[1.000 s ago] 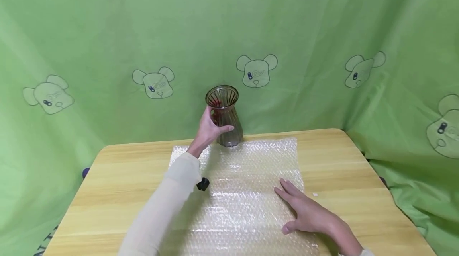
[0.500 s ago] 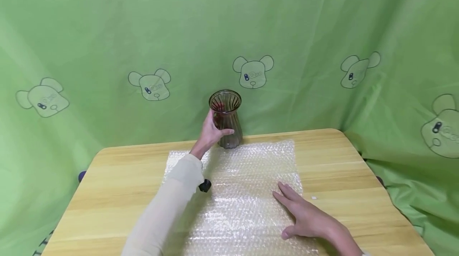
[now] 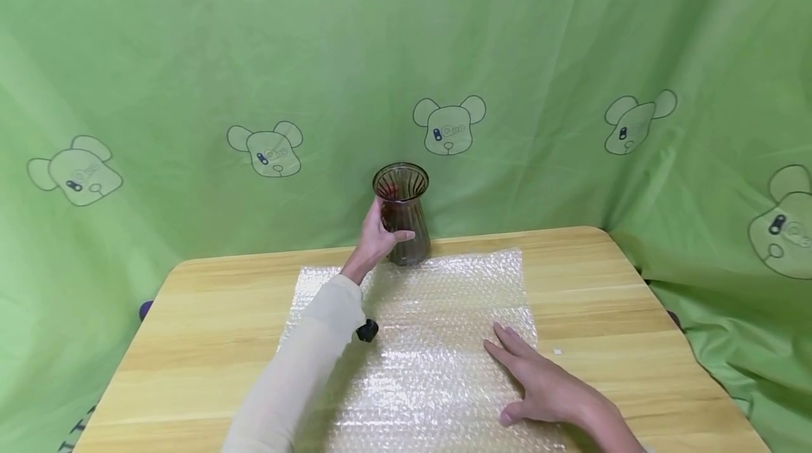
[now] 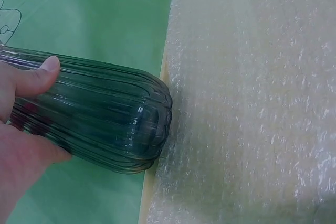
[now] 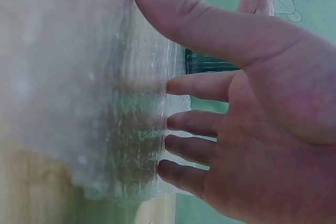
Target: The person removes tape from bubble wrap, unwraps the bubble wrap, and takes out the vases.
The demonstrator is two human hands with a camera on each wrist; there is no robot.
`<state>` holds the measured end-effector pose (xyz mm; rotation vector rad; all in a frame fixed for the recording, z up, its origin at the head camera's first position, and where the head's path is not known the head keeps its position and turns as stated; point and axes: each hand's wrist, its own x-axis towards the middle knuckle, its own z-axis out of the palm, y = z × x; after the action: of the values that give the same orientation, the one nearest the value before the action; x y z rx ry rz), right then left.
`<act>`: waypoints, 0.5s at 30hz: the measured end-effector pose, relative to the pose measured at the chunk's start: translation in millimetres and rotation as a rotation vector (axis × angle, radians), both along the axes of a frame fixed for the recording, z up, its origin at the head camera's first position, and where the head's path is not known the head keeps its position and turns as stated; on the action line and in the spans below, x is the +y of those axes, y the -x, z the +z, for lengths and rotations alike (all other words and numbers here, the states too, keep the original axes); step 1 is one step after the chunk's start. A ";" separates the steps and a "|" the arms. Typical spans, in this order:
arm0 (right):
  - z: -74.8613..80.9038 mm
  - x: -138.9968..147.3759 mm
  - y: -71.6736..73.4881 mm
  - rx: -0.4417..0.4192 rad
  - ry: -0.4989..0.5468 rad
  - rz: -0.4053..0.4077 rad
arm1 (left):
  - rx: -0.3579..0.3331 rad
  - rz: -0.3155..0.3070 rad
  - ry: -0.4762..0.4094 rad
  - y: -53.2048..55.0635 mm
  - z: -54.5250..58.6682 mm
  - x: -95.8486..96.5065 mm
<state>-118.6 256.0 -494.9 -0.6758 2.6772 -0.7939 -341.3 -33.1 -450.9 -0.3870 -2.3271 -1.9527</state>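
Observation:
A ribbed, smoky-tinted glass vase (image 3: 409, 231) stands upright at the table's far edge, its flared rim uppermost. My left hand (image 3: 376, 236) grips it around the body from the left, thumb across the near side. In the left wrist view the vase (image 4: 105, 114) shows its rounded, fluted base close to the sheet's edge. A sheet of bubble wrap (image 3: 438, 347) lies flat beneath and in front of it. My right hand (image 3: 545, 382), fingers straight and spread, is at the sheet's right side; in the right wrist view the fingertips (image 5: 176, 121) are right at the wrap.
The wooden table (image 3: 190, 354) extends to both sides of the sheet. A small black piece (image 3: 368, 330) shows beside the left sleeve. A tiny white scrap (image 3: 557, 351) lies to the right of the wrap. Green curtain (image 3: 342, 87) with bear-head prints hangs behind the table.
The vase's rim has come slightly down and to the right in the head view, with my left hand still gripping it. My right hand has hardly moved.

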 end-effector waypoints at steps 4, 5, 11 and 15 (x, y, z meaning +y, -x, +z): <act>0.2 0.5 -0.1 0.007 -0.002 0.001 | -0.020 0.001 -0.004 1.0 -1.2 1.1; 0.2 0.6 0.0 0.009 -0.001 0.002 | -0.024 0.002 -0.008 1.2 -1.5 1.2; 0.0 0.7 0.7 0.007 -0.004 0.008 | -0.045 -0.004 -0.020 1.9 -3.6 0.3; -0.7 1.3 0.6 0.003 -0.002 0.009 | -0.038 -0.008 -0.001 2.4 -4.5 0.6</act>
<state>-119.2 257.4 -495.7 -0.6891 2.6757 -0.7890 -343.8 -32.4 -455.4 -0.3634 -2.3513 -1.9821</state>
